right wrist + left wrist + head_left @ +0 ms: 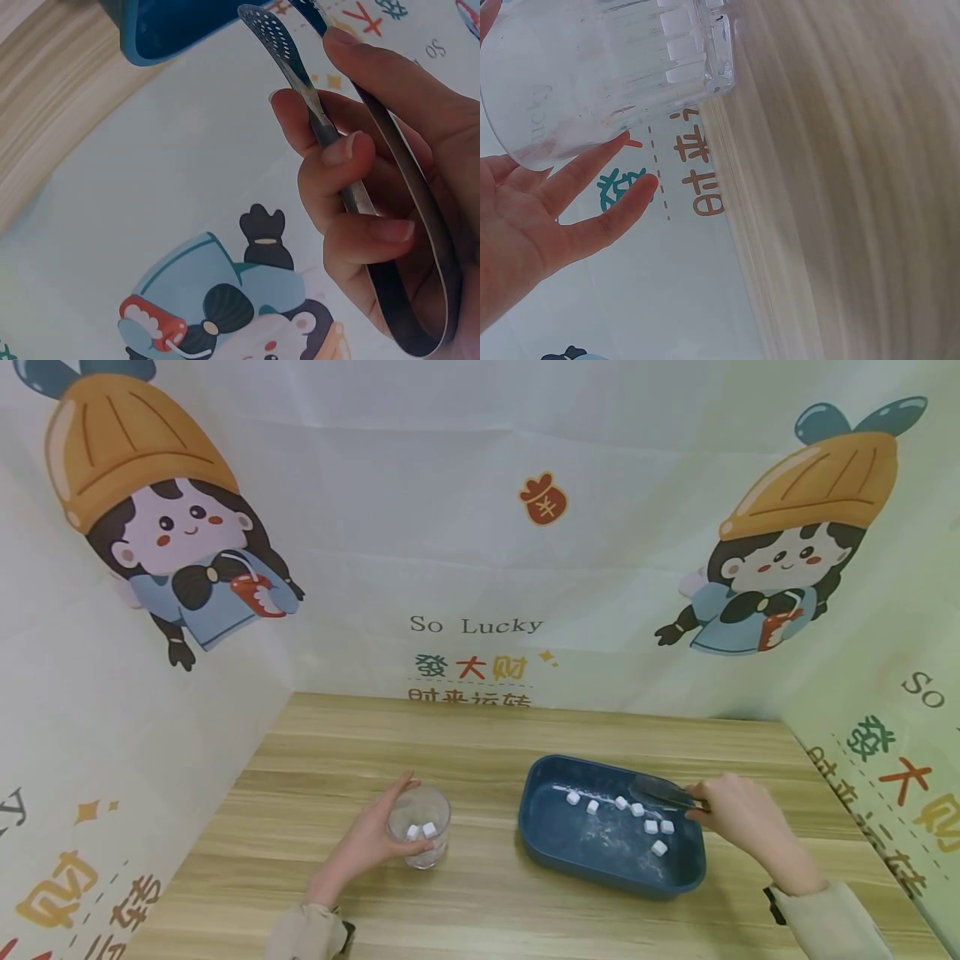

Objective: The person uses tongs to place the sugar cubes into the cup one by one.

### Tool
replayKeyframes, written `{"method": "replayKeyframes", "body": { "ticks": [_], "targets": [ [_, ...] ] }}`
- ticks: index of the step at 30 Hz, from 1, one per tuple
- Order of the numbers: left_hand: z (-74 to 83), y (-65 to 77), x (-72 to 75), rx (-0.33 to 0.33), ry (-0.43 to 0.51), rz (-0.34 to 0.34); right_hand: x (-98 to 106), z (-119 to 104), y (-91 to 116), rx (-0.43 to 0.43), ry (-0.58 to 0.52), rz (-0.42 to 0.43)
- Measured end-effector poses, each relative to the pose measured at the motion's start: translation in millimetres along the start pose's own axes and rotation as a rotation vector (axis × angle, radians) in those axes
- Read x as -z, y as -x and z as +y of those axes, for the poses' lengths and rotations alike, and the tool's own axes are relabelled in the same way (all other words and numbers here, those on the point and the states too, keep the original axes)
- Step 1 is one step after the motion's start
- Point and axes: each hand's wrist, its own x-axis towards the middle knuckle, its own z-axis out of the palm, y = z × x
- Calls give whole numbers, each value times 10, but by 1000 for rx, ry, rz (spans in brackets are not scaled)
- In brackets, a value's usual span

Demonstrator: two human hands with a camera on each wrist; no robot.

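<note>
My left hand (372, 833) is round a clear glass (421, 810) that stands on the table, thumb on the near side and fingers on the far side. Two white cubes (429, 829) show inside the glass. In the left wrist view, two of the fingers (615, 210) are spread below the glass (592, 82). My right hand (738, 818) grips metal tongs (663, 791) over the right end of a blue tray (543, 857). Perforated heads show on the tongs (274, 37) in the right wrist view, standing apart. Several white cubes (651, 827) lie in the tray.
The wooden table (360, 743) runs back to a white printed sheet (360, 527) that hangs behind and at both sides. Cartoon figures and lettering cover the sheet. Bare tabletop lies between the glass and the tray.
</note>
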Motion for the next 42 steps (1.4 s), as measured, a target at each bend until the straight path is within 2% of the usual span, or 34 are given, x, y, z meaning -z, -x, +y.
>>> {"method": "replayKeyframes", "body": {
  "ticks": [8, 19, 32, 42],
  "targets": [
    [2, 7, -1, 6, -2, -2, -76, -29, -145, 52, 42, -39],
    [11, -2, 9, 22, 0, -12, -177, -118, -347, 146, 122, 7],
    [7, 1, -1, -7, 2, 11, -314, -157, -501, 161, 186, 13],
    [14, 5, 13, 14, 7, -4, -372, -159, -528, 177, 203, 36]
  ]
}}
